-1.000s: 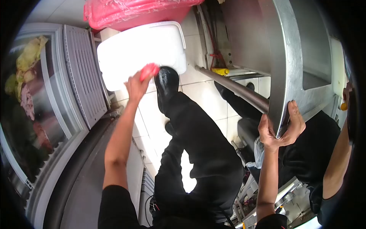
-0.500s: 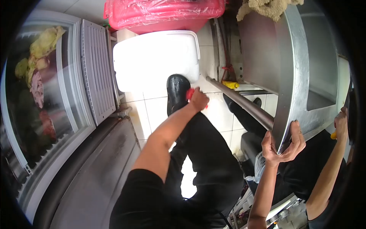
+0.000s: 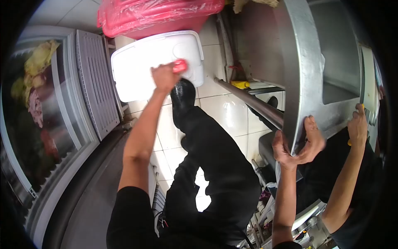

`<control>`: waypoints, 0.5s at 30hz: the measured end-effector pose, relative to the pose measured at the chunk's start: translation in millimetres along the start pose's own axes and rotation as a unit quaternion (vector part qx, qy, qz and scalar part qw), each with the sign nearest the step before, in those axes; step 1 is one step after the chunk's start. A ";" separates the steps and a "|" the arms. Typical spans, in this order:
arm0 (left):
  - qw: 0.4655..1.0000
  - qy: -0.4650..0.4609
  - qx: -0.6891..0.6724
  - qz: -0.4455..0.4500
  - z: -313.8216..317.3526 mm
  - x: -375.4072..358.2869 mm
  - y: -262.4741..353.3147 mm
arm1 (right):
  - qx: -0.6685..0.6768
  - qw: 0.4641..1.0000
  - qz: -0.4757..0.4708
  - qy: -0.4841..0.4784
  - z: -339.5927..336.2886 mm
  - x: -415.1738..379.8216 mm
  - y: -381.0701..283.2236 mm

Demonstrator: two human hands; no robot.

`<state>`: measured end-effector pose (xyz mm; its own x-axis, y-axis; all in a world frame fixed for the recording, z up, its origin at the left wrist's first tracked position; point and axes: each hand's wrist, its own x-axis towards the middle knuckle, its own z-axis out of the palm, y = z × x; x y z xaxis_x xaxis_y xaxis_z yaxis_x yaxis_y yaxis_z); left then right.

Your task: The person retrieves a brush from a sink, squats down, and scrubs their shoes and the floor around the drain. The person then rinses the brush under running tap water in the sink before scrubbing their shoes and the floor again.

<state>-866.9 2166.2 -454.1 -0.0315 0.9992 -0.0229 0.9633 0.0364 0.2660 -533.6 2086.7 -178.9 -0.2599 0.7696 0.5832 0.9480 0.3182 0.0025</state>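
Our left hand (image 3: pixel 164 76) clenches a small red thing (image 3: pixel 180 65) over the white box lid (image 3: pixel 137 66) beside our black shoe (image 3: pixel 182 93), while our right hand (image 3: pixel 296 145) grips the steel surface's edge (image 3: pixel 296 83), a co-worker's hand (image 3: pixel 357 124) farther right.

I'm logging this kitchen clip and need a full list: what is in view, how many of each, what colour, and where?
white lidded bin: 1, white, floor, upper middle
red tub: 1, red, plastic-wrapped, above the white bin
display freezer: 1, grey frame, glass lid, left; food inside
steel counter: 1, silver, right
co-worker's hand: 1, far right, on the counter
black shoe: 1, raised, just below the white bin
red object: 1, small, in left hand
left hand: 1, over the white bin
right hand: 1, gripping the counter's edge
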 end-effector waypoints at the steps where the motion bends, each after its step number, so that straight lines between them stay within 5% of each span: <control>1: 0.999 0.033 -0.015 0.034 17.3 -4.4 12.1 | -0.001 1.000 -0.015 0.004 -0.5 -0.7 2.3; 3: 0.990 -0.120 -0.071 -0.005 36.1 -20.2 24.2 | 0.017 0.999 -0.027 0.018 2.8 -1.6 3.4; 6: 0.979 -0.004 -0.173 -0.104 30.3 -82.0 -23.1 | -0.001 0.998 -0.059 0.005 1.0 -0.3 4.4; 9: 0.976 -0.102 -0.037 -0.189 5.1 -133.6 -90.1 | 0.000 1.000 -0.029 -0.001 1.8 -0.1 1.4; 11: 0.958 -0.148 0.005 -0.247 -21.7 -110.7 -77.9 | -0.001 1.000 -0.015 -0.003 1.2 -2.8 0.1; 13: 0.977 -0.005 -0.156 -0.143 -10.8 -86.7 -36.9 | 0.009 1.000 -0.024 0.000 1.4 -4.6 0.4; 15: 0.990 -0.050 -0.127 -0.038 14.0 -58.8 16.2 | 0.013 0.999 -0.032 0.009 1.9 -4.2 2.7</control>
<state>-845.7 2107.9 -462.0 -0.0631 0.9875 -0.1445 0.8609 0.1271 0.4926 -530.3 2085.3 -182.9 -0.3160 0.7372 0.5972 0.9244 0.3811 0.0187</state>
